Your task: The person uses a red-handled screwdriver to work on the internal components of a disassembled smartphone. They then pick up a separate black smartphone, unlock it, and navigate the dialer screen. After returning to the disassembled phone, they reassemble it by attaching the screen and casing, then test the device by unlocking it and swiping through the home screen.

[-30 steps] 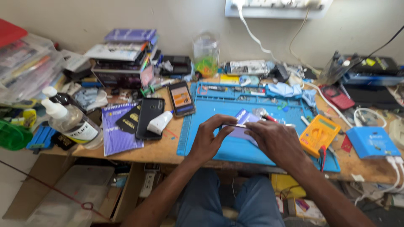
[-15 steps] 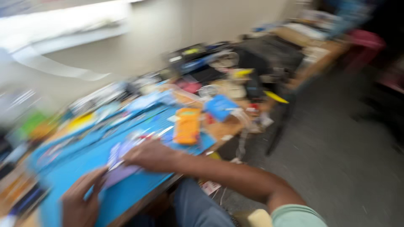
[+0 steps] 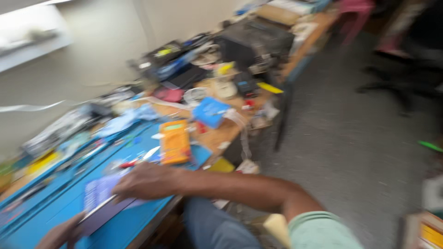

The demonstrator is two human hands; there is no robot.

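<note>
A flat purple phone (image 3: 104,203) lies on the blue mat (image 3: 55,203) at the counter's near edge. The right hand (image 3: 145,180) rests flat on its top end; the left hand (image 3: 60,234) grips its lower corner. An orange meter (image 3: 174,142) sits just beyond.
</note>
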